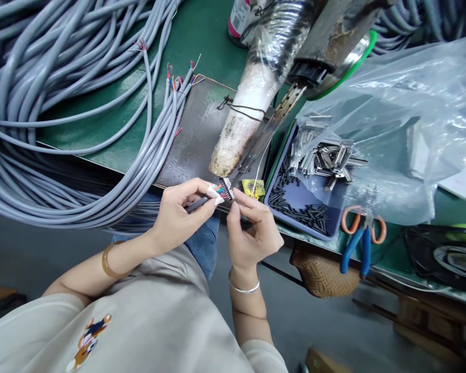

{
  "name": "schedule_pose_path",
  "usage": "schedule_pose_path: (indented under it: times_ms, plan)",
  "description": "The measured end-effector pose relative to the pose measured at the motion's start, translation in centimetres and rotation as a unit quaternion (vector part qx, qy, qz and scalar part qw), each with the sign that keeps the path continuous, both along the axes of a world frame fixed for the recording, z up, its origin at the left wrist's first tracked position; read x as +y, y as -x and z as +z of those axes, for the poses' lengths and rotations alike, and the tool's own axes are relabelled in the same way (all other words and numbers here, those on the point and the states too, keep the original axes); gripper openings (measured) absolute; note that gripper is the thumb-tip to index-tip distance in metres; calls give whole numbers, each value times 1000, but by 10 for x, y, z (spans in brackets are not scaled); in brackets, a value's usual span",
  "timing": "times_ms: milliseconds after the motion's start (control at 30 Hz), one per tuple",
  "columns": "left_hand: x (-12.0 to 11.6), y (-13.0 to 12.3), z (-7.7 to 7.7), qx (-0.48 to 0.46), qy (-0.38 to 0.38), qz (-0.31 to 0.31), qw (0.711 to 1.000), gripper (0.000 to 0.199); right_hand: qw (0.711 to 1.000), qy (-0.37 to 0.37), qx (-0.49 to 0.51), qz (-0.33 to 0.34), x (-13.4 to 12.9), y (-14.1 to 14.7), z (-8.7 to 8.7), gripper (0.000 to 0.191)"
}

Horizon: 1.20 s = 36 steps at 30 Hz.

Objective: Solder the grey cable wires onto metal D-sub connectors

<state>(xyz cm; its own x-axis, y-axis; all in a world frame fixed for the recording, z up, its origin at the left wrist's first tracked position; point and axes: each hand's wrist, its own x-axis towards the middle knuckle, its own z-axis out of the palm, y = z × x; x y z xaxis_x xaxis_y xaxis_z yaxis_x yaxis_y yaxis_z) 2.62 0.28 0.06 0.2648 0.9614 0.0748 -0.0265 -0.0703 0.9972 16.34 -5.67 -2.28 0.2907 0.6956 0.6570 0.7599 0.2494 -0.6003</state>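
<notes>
My left hand point(184, 215) is closed in a pinch on thin coloured wires point(221, 191) beside a small multi-pin connector point(227, 187). A short dark grey piece point(196, 205) also shows between its fingers; whether it is cable or a tool I cannot tell. My right hand point(254, 225) pinches the connector's right end with thumb and forefinger. Just above the connector hang the stained mouth of a white, plastic-wrapped tube point(241, 119) and a soldering iron point(277, 122) with a perforated metal barrel. A yellow tag point(253, 187) lies by my right fingers.
Bundled grey cables point(140, 171) with stripped coloured ends fill the left side. At right, a blue tray point(301, 192) holds black sleeves and metal connectors point(336, 160) under a plastic bag point(396, 119). Cutting pliers point(361, 235) hang over the bench edge; a dark fan-like object point(450, 254) lies beyond.
</notes>
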Motion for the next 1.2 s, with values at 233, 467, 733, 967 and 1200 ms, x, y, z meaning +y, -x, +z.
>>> schedule_pose_path:
  times_ms: [233, 467, 733, 967, 1200]
  plan:
    - [4, -4, 1, 30, -18, 15, 999, 9, 1000, -16, -5, 3, 5, 0, -1, 17]
    - [8, -6, 5, 29, -35, 19, 999, 9, 1000, -20, -20, 2, 11, -2, 5, 17]
    - [10, -5, 6, 40, -12, -3, 999, 6, 999, -26, -27, 10, 6, -2, -1, 18]
    - [3, -2, 5, 30, -12, -44, 999, 8, 999, 53, 5, 10, -5, -8, 7, 12]
    - [-18, 12, -9, 95, -175, -18, 980, 10, 996, 93, -3, 15, -16, -11, 22, 10]
